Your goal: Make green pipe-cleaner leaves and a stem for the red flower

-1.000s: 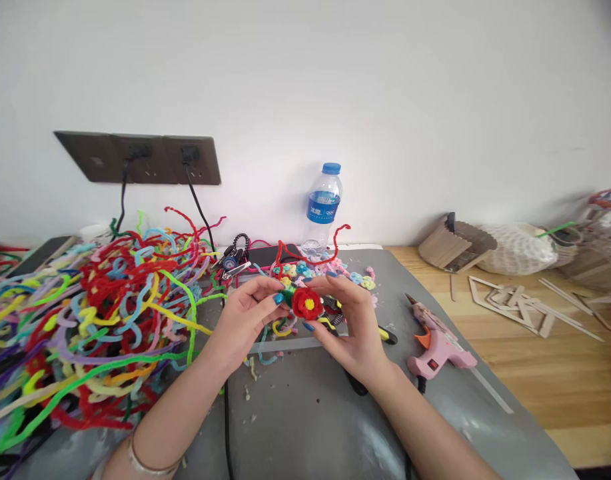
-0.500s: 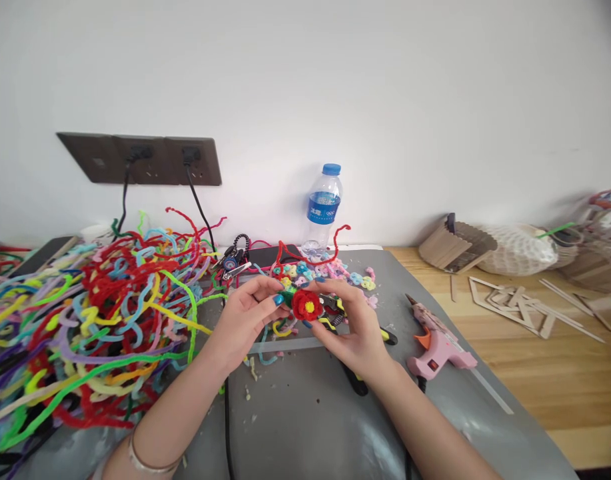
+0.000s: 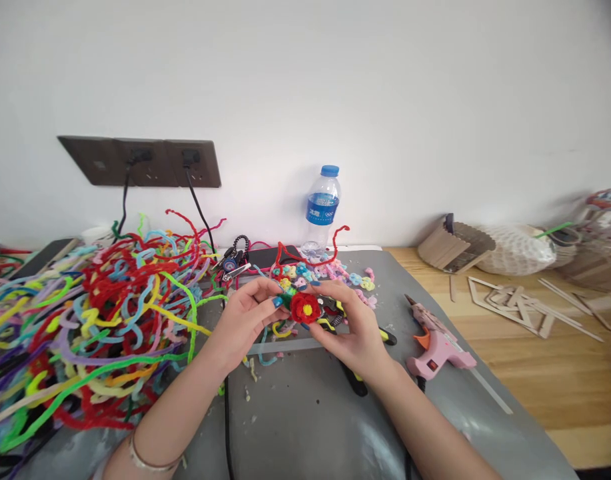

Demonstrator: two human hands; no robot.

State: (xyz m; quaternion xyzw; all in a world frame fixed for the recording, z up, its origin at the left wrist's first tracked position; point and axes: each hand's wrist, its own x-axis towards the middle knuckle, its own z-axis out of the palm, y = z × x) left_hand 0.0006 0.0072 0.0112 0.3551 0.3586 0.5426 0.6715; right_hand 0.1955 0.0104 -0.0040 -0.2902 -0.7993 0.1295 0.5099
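Note:
Between my hands is a red pipe-cleaner flower (image 3: 305,308) with a yellow centre and a green part at its left. My left hand (image 3: 248,317) pinches the green part between thumb and fingertips. The fingers of my right hand (image 3: 352,323) curve round the flower's right side, thumb below and index finger above, touching its edge. Just beneath my right hand lie pliers with black and yellow handles (image 3: 355,380), partly covered by it. Small pastel pipe-cleaner flowers (image 3: 325,270) are spread behind the hands.
A big tangle of coloured pipe cleaners (image 3: 130,320) fills the left. A pink glue gun (image 3: 440,353) lies on the grey mat (image 3: 295,427) at right, with a glue stick beside it. A water bottle (image 3: 322,210) stands by the wall. Wooden sticks (image 3: 515,307) lie far right.
The red flower has shifted very slightly left and turned a little in my fingers. Both hands keep nearly the same place and grip.

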